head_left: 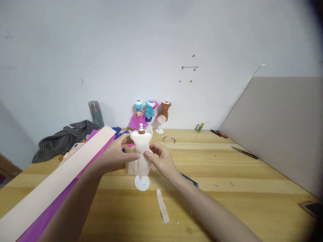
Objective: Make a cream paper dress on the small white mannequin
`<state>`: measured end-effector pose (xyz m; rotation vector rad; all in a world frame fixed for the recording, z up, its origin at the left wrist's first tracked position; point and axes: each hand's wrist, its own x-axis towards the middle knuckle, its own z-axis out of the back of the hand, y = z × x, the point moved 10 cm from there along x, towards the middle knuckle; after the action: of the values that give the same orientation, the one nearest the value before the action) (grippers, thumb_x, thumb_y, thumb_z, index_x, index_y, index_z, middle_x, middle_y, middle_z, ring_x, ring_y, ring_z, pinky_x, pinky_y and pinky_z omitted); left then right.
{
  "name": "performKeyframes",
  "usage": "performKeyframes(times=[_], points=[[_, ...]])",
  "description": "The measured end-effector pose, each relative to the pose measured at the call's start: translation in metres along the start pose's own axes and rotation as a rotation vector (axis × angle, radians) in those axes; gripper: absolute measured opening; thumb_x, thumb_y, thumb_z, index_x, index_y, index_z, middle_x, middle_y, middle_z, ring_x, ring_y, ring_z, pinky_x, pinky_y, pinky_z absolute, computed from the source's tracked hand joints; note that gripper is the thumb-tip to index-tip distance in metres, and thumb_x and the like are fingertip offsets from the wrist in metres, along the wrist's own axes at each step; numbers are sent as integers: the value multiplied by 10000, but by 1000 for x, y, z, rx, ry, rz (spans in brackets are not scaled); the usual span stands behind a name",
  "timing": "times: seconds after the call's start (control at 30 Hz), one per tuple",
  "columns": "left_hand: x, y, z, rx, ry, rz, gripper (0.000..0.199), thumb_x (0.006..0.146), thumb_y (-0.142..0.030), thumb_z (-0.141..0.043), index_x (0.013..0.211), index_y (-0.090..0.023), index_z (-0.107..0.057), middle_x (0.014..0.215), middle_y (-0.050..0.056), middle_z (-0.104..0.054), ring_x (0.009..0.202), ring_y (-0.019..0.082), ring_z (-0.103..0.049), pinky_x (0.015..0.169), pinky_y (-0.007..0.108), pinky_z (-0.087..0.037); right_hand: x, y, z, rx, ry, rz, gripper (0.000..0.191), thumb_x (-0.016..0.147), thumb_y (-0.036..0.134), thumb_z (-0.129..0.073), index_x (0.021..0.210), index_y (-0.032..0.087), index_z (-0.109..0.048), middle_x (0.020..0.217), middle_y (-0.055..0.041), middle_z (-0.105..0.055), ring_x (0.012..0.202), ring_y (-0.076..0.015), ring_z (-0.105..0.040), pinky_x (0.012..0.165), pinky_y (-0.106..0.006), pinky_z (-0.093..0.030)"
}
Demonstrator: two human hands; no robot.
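Observation:
A miniature dress form [141, 138] stands upright on its round white base in front of me, with cream crepe paper [138, 167] wrapped around its body and flaring below the waist. A brown band circles its neck under a white knob. My left hand [117, 153] grips the form's left side, thumb at the waist and fingers partly hidden behind. From the other side my right hand [161, 158] pinches the waist, its thumb on the front of the paper. A torn cream paper strip [162, 206] lies on the table below the form.
Three dressed miniature forms [165, 111] stand by the wall. At left are long paper sheets [63, 168], a striped cloth [63, 141] and a flask [96, 113]. A bracelet-like ring [169, 140], glue stick [200, 127], blue pen-like tool [190, 180] and scissors [244, 153] lie about the table.

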<state>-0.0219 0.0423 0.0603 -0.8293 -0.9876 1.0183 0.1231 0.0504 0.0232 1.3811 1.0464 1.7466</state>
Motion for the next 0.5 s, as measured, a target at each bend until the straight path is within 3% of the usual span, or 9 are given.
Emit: performKeyframes(times=[0.07,0.13,0.2,0.3,0.4,0.5], points=[[1,11,-18,-168,220,73,607,649,-292,-790,1199,-162,-567,1245,137,-615,1162,286,-567,989,410,-445,-3,0,1,-54,-47,-5,273,738,410,-657,876,175,-638,847,-52,-661,765,-182,-576,737,-317,-457],[0,15,-30,-328,329,132,481,665,-275,-786,1096,-138,-621,1086,124,-682,994,248,-640,906,377,-488,-5,2,-1,-100,-64,-6,285,716,399,-672,889,180,-616,819,-33,-630,739,-169,-548,724,-311,-449],[-2,16,-37,-446,374,169,376,660,-264,-793,977,-114,-658,846,86,-705,747,188,-651,738,316,-517,-7,7,-4,-121,-37,-3,316,694,407,-687,901,184,-601,804,-17,-599,725,-161,-529,712,-308,-444],[-5,18,-43,-521,428,188,261,634,-239,-801,813,-96,-674,543,0,-591,482,104,-522,515,230,-432,-6,21,-12,-102,89,47,359,700,430,-680,947,183,-600,815,-16,-584,752,-169,-539,730,-320,-443],[-5,27,-40,-494,453,182,234,638,-203,-768,822,-84,-685,454,-34,-521,375,62,-407,403,194,-324,-5,36,-13,-12,234,99,364,776,492,-615,954,176,-602,815,-34,-612,775,-181,-575,742,-333,-453],[-4,39,-34,-480,458,186,311,613,-154,-725,912,-75,-690,472,-27,-546,357,56,-391,371,183,-284,-1,42,5,126,166,95,400,808,551,-593,954,178,-605,851,-63,-648,818,-197,-616,769,-346,-476]])
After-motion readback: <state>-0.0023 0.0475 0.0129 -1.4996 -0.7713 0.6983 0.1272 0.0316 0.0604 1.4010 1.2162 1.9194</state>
